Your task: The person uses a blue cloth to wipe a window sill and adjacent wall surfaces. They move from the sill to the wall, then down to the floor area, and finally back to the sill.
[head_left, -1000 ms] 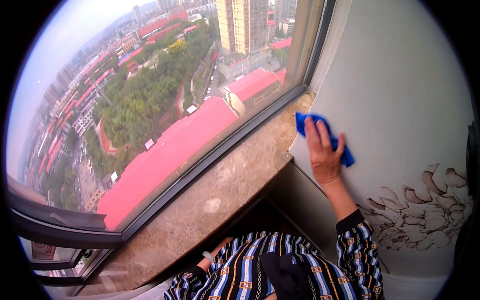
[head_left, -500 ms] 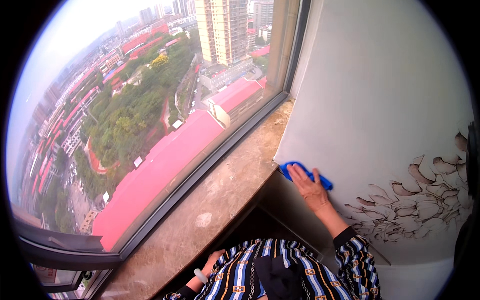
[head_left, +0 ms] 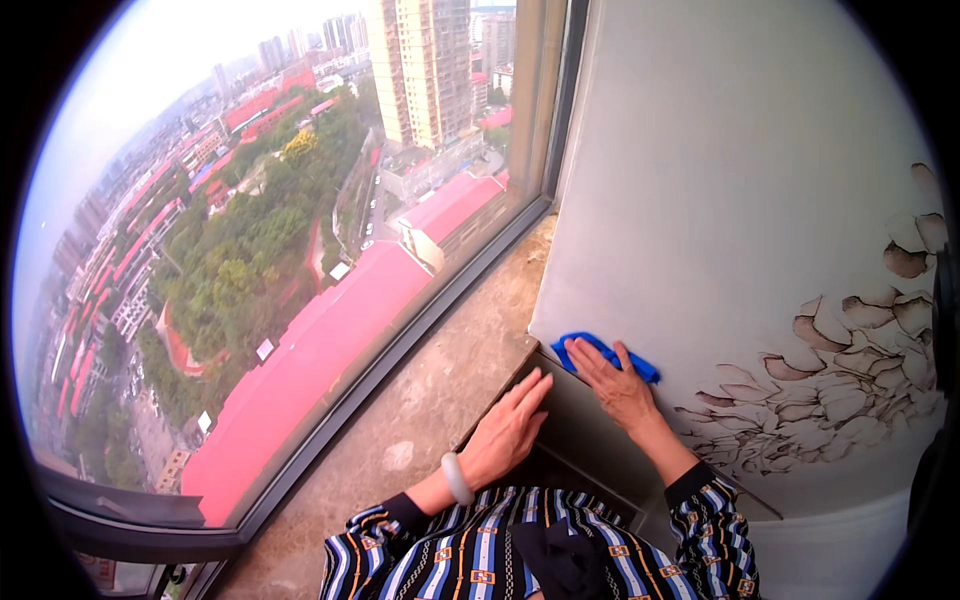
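Note:
My right hand (head_left: 617, 392) lies against the white wall panel (head_left: 740, 190) with a blue cloth (head_left: 645, 373) pressed under its fingers. The cloth shows past the fingertips and beside the thumb, close to the corner of the stone sill (head_left: 400, 430). My left hand (head_left: 505, 430), with a pale bangle (head_left: 457, 480) at its wrist, is raised at the sill's inner edge. Its fingers are stretched out and nothing is in them. The fingertips point toward the cloth but stay apart from it.
A large window (head_left: 330, 250) in a dark frame (head_left: 400, 355) runs along the left, with buildings and trees far below. Petal-like brown patterns (head_left: 820, 400) cover the wall's lower right. Below the sill is a dark recess (head_left: 560, 470).
My left hand has come up from low beside my body to the sill's inner edge. My right hand stays on the cloth near the sill corner. The view has shifted slightly.

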`<state>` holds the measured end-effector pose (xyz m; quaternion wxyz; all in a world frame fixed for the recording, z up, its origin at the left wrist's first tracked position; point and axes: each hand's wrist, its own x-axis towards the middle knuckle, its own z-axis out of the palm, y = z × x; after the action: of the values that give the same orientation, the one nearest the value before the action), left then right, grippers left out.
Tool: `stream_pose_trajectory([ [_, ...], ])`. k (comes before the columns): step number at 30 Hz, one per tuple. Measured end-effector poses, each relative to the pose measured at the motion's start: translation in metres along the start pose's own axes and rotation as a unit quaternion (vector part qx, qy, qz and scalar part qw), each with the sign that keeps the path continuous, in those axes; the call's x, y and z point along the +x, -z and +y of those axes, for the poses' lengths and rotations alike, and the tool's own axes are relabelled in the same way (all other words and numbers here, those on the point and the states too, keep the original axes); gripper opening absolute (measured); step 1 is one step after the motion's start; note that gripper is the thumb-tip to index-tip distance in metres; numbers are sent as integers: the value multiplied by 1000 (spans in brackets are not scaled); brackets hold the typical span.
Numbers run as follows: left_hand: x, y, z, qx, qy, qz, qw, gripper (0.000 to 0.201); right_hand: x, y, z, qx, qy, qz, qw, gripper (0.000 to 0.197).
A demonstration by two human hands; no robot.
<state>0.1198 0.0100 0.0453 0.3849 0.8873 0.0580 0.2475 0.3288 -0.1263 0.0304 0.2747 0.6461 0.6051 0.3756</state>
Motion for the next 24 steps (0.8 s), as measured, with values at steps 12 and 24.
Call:
stream_pose_trajectory([
  [12, 215, 33, 48, 129, -236, 350, 897, 56, 48, 105, 136, -7, -346, 261, 901, 33],
  [24, 237, 28, 24, 186, -279, 390, 858, 58, 21, 78, 127, -104, -336, 223, 909, 38],
])
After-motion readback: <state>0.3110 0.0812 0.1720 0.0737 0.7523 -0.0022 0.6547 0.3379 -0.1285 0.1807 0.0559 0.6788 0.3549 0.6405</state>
